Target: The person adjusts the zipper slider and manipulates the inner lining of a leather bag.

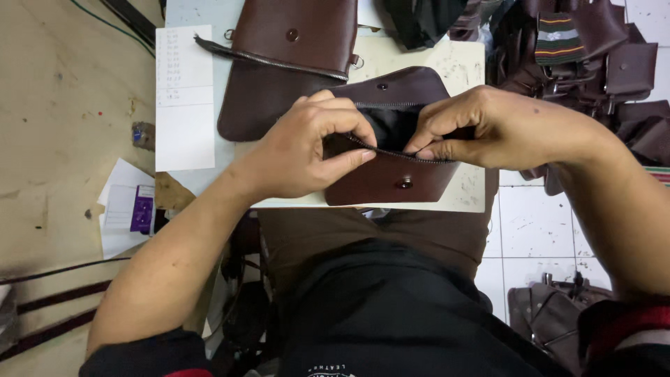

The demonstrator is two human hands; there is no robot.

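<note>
Black shirt fills the foreground. Left hand and right hand each pinch the open zipper edge of a brown pouch on the worktop.

Dark brown pouch w/ black lining, prob. silver snap; white paper sheet; green-orange striped strap.

My left grip and right grip cover the middle of the brown pouch, its black inside is too dark to read, and the second pouch runs off the top edge.
</note>
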